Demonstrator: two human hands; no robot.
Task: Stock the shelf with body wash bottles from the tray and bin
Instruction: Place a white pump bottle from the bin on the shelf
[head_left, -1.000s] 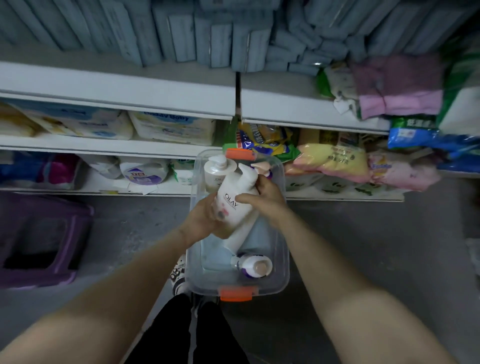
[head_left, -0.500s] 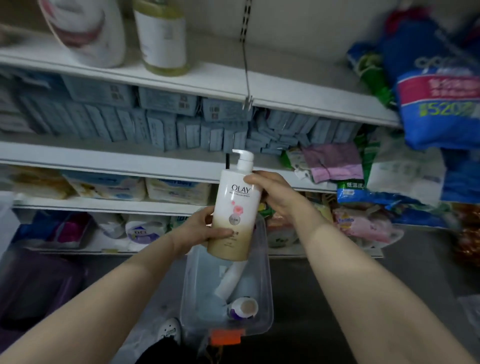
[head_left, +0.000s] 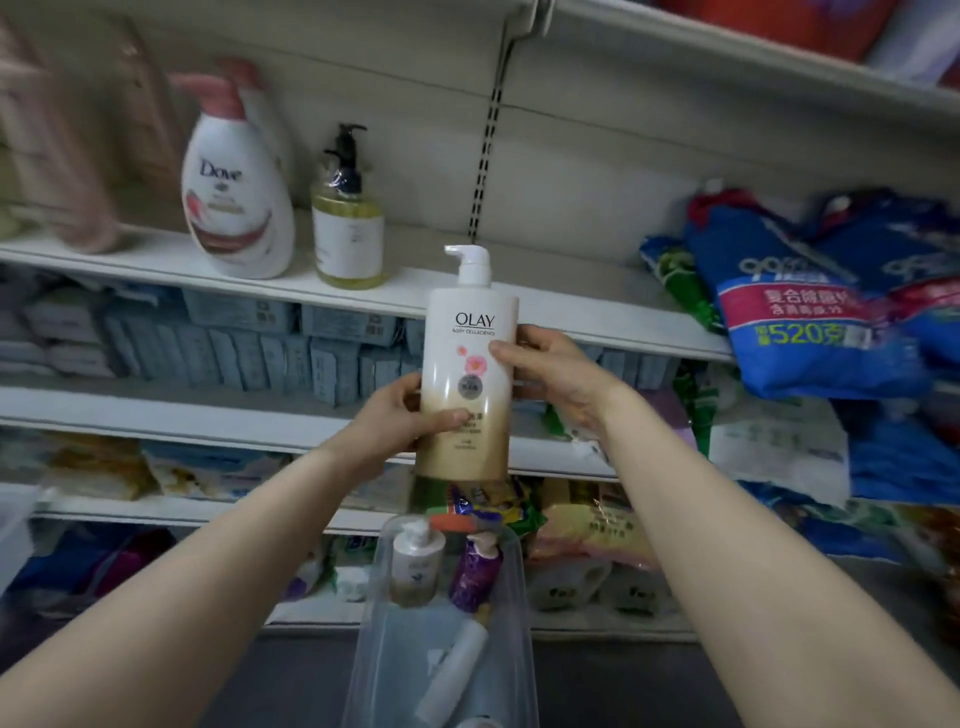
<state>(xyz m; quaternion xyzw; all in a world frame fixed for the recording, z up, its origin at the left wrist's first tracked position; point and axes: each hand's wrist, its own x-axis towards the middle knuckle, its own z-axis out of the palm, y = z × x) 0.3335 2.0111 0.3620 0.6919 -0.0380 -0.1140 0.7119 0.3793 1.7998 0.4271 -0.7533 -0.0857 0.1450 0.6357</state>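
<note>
While it stands upright in mid-air before the white shelf, the white-and-gold Olay pump bottle is grasped low by the left hand and at mid-body by the right hand; below sits the clear plastic bin, and the white Dove bottle stands on the shelf

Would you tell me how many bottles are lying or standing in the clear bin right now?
3: a white pump bottle upright at the back, a purple bottle beside it, a white bottle lying nearer; more may be hidden below frame.
</note>
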